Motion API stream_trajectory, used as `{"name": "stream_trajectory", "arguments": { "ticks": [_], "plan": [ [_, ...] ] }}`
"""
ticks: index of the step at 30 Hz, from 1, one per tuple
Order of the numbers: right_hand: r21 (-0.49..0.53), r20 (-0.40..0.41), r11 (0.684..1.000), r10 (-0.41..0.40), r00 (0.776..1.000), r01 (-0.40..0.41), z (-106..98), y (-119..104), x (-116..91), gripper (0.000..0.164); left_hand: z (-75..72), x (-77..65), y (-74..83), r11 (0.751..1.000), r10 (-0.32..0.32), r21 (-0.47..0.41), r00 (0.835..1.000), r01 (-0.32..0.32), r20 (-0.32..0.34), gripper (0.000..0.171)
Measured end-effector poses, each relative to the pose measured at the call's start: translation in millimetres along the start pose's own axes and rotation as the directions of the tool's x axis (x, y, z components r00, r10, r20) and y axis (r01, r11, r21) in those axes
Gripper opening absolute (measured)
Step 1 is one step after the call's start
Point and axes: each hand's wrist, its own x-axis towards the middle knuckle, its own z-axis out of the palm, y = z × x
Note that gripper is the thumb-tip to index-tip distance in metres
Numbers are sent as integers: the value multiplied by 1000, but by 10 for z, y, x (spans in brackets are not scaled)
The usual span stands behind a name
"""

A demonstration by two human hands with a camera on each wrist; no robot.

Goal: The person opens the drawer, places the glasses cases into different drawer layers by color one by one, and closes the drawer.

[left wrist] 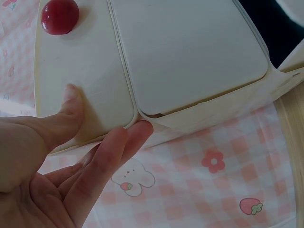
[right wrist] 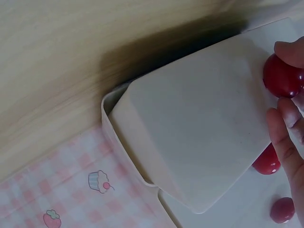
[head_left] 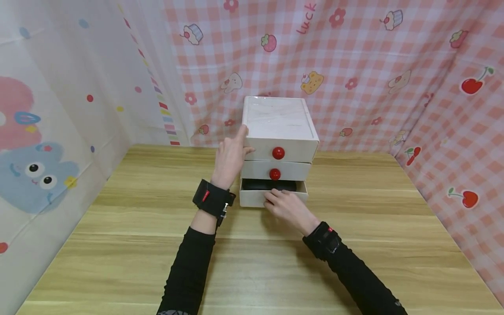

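A small white chest of drawers [head_left: 281, 118] with red round knobs stands on the table. My left hand [head_left: 230, 159] touches its left front edge. In the left wrist view, the thumb [left wrist: 71, 102] of that hand presses the top drawer's front and its long fingers lie along the side wall. The bottom drawer [head_left: 252, 199] is pulled partly out, and a black thing [head_left: 256, 185] shows inside it. My right hand [head_left: 289, 208] is at this drawer's front. Its thumb and fingers pinch the drawer's red knob [right wrist: 281, 78], seen in the right wrist view.
The top drawer's knob [head_left: 278, 152] and the middle drawer's knob [head_left: 274, 174] sit above, both drawers pushed in. A wood-grain table [head_left: 362, 245] bears the chest. Pink checked cloth [head_left: 354, 57] hangs close behind, and a white patterned cloth [head_left: 59, 109] hangs at the left.
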Motion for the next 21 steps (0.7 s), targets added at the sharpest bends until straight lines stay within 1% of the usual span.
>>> {"name": "stream_trajectory", "arguments": {
  "ticks": [6, 14, 21],
  "plan": [
    [20, -11, 999, 37, 999, -37, 74, 42, 47, 20, 2, -5, -12, 1000, 2, 0, 1000, -2, -4, 40],
    [7, -12, 995, 95, 995, -95, 168, 102, 110, 15, 1, -9, -13, 1000, 3, 3, 1000, -3, -10, 40],
    [70, -9, 988, 136, 991, -135, 225, 115, 145, 13, 1, 2, -13, 1000, -2, 16, 1000, 3, -11, 40]
  ]
}}
